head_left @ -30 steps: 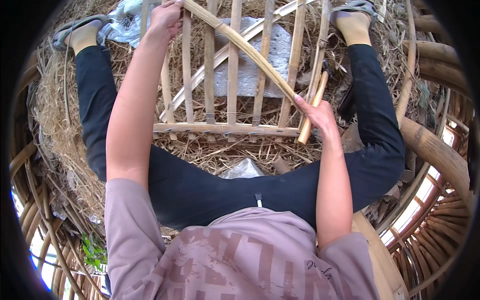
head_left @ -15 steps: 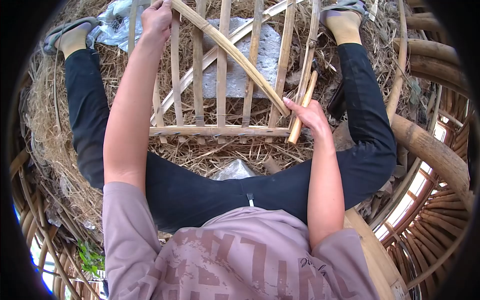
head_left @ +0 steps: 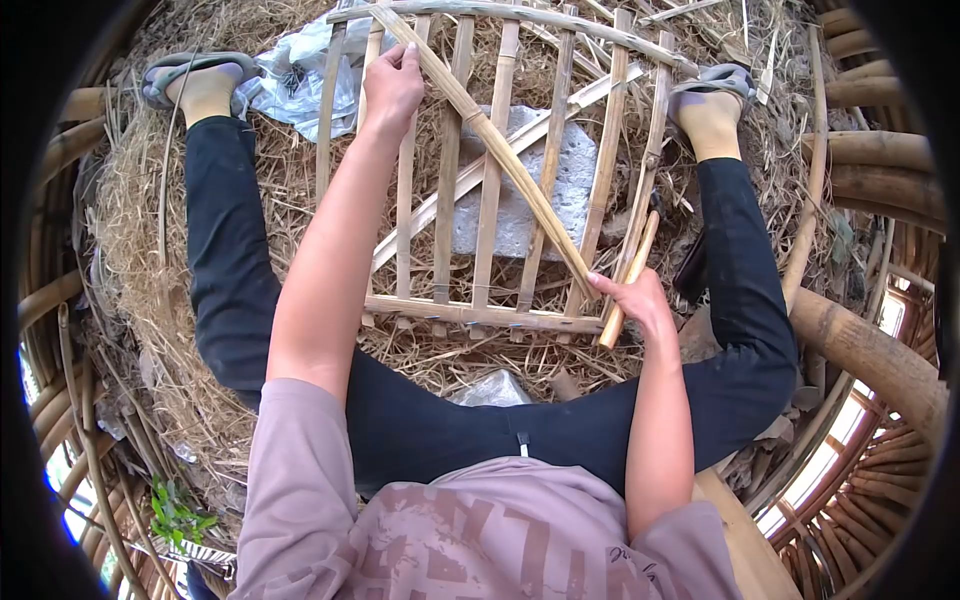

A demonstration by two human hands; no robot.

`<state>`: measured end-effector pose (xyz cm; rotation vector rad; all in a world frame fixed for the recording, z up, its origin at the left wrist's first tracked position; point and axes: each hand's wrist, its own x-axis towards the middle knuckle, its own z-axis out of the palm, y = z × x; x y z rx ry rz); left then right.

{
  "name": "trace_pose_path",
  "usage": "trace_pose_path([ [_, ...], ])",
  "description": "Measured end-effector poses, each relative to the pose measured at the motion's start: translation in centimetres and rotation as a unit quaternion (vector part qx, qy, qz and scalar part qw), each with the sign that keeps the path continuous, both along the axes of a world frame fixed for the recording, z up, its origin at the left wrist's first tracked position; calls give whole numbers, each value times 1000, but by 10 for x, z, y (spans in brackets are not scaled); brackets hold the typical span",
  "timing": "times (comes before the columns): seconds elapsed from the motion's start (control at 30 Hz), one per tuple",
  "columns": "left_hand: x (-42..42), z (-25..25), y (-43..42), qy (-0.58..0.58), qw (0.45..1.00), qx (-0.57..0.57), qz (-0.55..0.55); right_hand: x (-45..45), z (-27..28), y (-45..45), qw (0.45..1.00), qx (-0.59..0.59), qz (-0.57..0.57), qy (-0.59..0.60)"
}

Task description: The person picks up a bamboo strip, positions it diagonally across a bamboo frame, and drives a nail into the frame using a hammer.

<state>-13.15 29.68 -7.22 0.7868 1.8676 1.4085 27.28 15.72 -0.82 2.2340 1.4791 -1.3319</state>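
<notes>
A slatted bamboo frame [head_left: 485,315] lies between my legs, its lower rail nearest me. Across its slats runs a long split bamboo strip [head_left: 510,160], slanting from upper left to lower right. My left hand [head_left: 394,88] pinches this strip near its upper end. At its lower end, the thumb of my right hand [head_left: 640,300] touches the strip, while the fingers close round a short round stick [head_left: 645,250]. Another pale strip [head_left: 465,180] crosses behind the slats the other way.
Beneath the frame is a flat grey stone block [head_left: 570,185] on straw. A clear plastic bag [head_left: 310,80] lies at upper left. Thick bamboo poles [head_left: 870,355] curve along the right. A wooden board [head_left: 745,540] is beside my right hip.
The view has shifted, so the frame sits lower and its curved top rail now shows. My left hand has moved down along the strip from its upper end. My right hand keeps its hold.
</notes>
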Motion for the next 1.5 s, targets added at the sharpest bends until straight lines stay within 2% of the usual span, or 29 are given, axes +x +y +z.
trace_pose_path([
  [0.17,0,6,-4,31,999,-23,6,6,-10,-5,1000,16,-10,3],
  [0.3,-5,-13,2,-61,995,62,55,5,-7,-3,999,-2,-30,-15],
  [0.4,-1,-3,1,-103,986,98,83,0,-2,-2,999,17,-35,0],
  [0.6,1,2,-1,-159,978,101,85,1,-6,-2,999,13,-31,-7],
  [0.9,-2,-7,7,-115,989,84,32,-3,0,-2,999,27,-31,6],
  [1.1,-3,-21,5,-138,984,106,42,0,-5,-1,999,28,-33,-5],
  [1.3,6,-15,2,-68,991,100,53,-4,3,2,1000,6,-27,-1],
  [1.5,14,7,-8,12,999,32,16,-3,0,1,1000,6,-15,-14],
])
